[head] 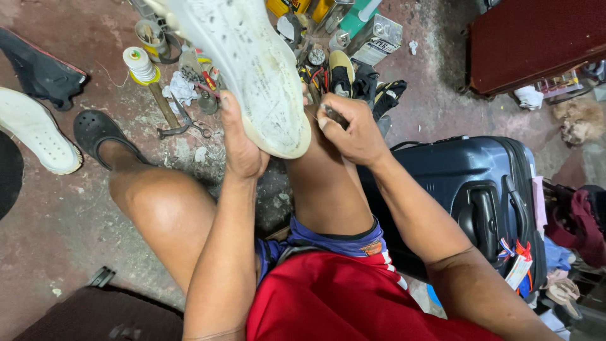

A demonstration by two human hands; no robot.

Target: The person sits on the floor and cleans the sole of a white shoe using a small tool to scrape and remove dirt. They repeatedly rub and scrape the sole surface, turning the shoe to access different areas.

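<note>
Step in hand looks like sole repair: left hand (243, 142) w/ fingers wrapped round the dirty white rubber-soled shoe (252, 69) propped on the knee, right hand (353, 129) beside its heel, fingers pinched on a small dark tool (334, 115); next needs steady pressure at the sole's edge.

Scuffed matt rubber shoe sole (252, 69); glossy hard-plastic suitcase (467, 189).

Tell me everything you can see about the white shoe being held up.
The white shoe is held sole-up, its heel end resting on the person's knee. The flat, rubbery-looking sole is scuffed and speckled with dark marks, with a cream-coloured edge. The left hand grips its side; the right hand presses a small dark tool near the heel edge.
</note>
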